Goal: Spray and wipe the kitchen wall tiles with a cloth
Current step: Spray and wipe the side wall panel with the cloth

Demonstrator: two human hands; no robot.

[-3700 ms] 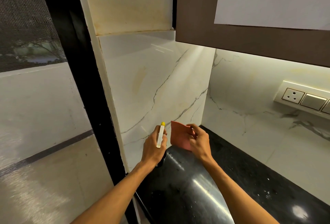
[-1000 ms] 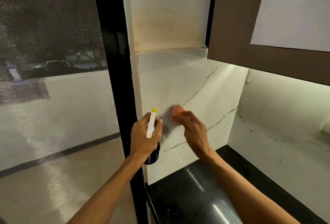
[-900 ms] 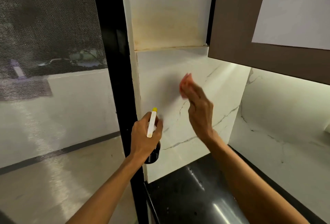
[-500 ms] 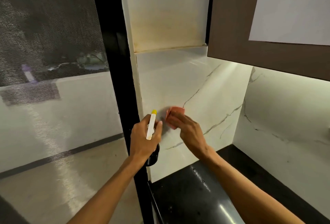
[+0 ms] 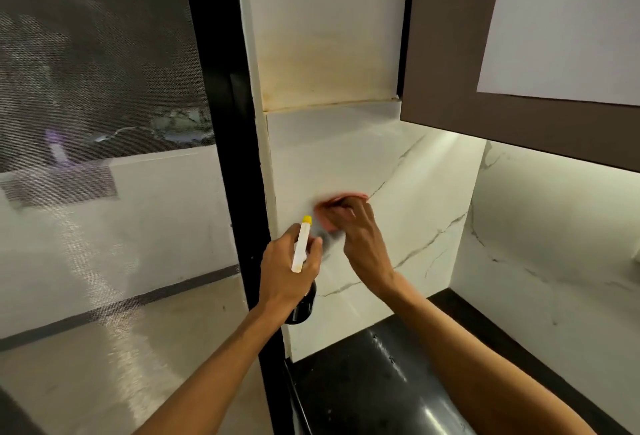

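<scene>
My left hand (image 5: 285,270) grips a spray bottle (image 5: 300,245) with a white head, a yellow nozzle tip and a dark body that shows below my fist. The nozzle points up at the wall. My right hand (image 5: 358,238) presses a pink cloth (image 5: 330,207) against the white marble wall tile (image 5: 398,192), just right of the bottle. The cloth is blurred and mostly hidden under my fingers. The tile has thin grey veins and meets a yellow-stained tile (image 5: 322,50) above.
A black window frame (image 5: 225,143) with a mesh screen stands left of the tiled wall. A brown upper cabinet (image 5: 485,115) hangs at the upper right. The black countertop (image 5: 377,386) lies below, and more marble tile (image 5: 547,233) runs along the back right.
My right hand has rubbed the cloth up and down on the tile and is now low again beside the bottle. The left hand with the bottle has barely moved.
</scene>
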